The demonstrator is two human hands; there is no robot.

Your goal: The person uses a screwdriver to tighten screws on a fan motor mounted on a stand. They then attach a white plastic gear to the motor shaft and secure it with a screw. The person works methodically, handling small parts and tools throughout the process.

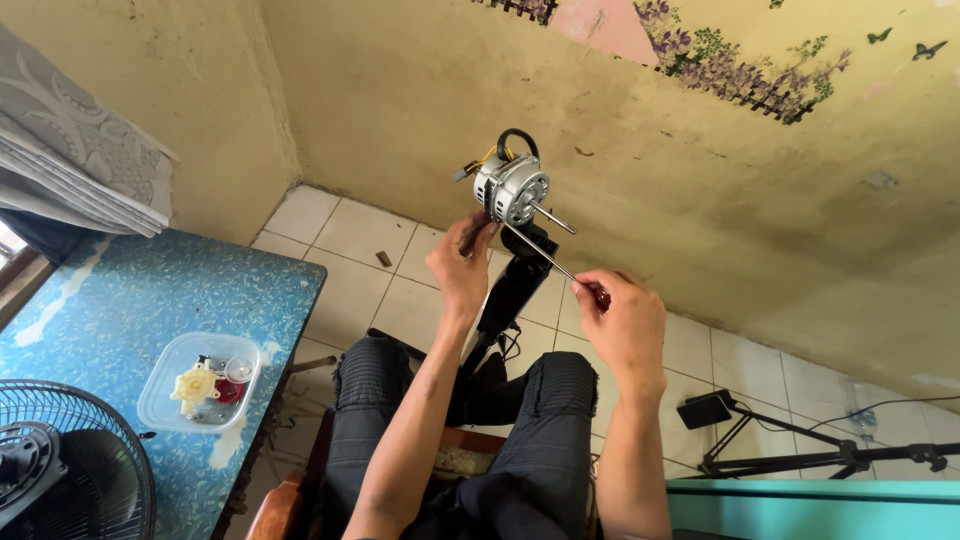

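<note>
Walls (420,110) of stained yellow plaster and a pale tiled floor (340,230) enclose the work position, where we sit with both knees apart so that the black fan stand (512,290) rises between them and holds the work at arm height. To our left stands a blue patterned table (120,300), close enough that removed parts stay within reach; on it rest a black fan guard (60,460) at the near corner and a clear plastic container (200,380) that keeps small yellow, red and white pieces together. To our right, on the floor, lies a black folding tripod (800,450). The fan motor (512,188) sits on top of the stand, its bare shaft pointing toward our right, with black and yellow wiring looped above the housing. Our left hand (462,268) is closed around a dark, slim tool handle held against the near side of the motor. Our right hand (622,322) is curled around the red handle of a long screwdriver (545,258), whose shank runs up and left so the tip meets the motor face.
</note>
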